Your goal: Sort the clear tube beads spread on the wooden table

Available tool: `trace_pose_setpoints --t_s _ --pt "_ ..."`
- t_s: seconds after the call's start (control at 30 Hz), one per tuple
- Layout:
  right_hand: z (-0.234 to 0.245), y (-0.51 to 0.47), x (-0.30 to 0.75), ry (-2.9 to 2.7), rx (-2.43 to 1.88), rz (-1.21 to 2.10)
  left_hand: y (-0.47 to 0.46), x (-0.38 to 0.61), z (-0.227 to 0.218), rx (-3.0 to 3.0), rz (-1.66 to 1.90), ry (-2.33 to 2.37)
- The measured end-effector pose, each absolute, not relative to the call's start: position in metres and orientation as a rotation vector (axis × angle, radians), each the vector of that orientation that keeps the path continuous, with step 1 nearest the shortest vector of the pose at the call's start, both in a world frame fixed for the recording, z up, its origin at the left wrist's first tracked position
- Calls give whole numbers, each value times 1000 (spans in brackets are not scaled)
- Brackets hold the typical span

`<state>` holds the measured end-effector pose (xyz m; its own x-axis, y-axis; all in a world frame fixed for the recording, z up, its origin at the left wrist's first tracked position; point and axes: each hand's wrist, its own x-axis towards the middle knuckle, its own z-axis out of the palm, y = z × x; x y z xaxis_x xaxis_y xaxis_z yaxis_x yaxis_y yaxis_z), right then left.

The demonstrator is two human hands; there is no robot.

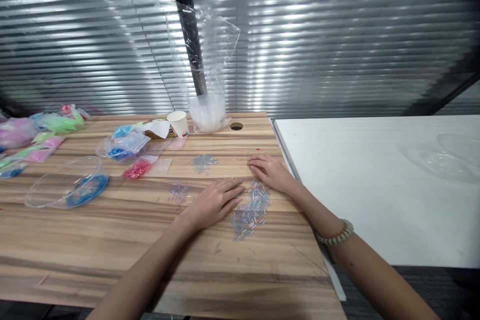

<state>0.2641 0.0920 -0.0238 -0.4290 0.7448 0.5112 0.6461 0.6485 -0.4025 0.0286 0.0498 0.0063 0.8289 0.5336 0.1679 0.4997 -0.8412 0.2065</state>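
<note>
A loose pile of clear, iridescent tube beads (249, 215) lies on the wooden table (112, 245). At its left edge rests my left hand (217, 200), palm down with the fingers stretched out. My right hand (270, 171) lies low over the table at the pile's far end, fingers extended and close together. Neither hand visibly grips anything, though the undersides of the fingers are hidden. Beyond my left hand sits a smaller heap of grey-green beads (203, 162). To its left is a small scatter of purplish beads (179, 191).
At the left are a clear round lid with a blue ring of beads (87, 190), a bag of red beads (137, 169) and several coloured bags (48, 130). A paper cup (179, 124) and a plastic-wrapped tub (207, 112) stand behind. A white table (367, 200) adjoins on the right.
</note>
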Motion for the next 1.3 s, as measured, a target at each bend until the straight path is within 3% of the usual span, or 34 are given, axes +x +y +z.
trace_pose_setpoints --t_s 1.3 --pt "-25 93 265 -2261 -1064 145 48 28 5 2830 325 828"
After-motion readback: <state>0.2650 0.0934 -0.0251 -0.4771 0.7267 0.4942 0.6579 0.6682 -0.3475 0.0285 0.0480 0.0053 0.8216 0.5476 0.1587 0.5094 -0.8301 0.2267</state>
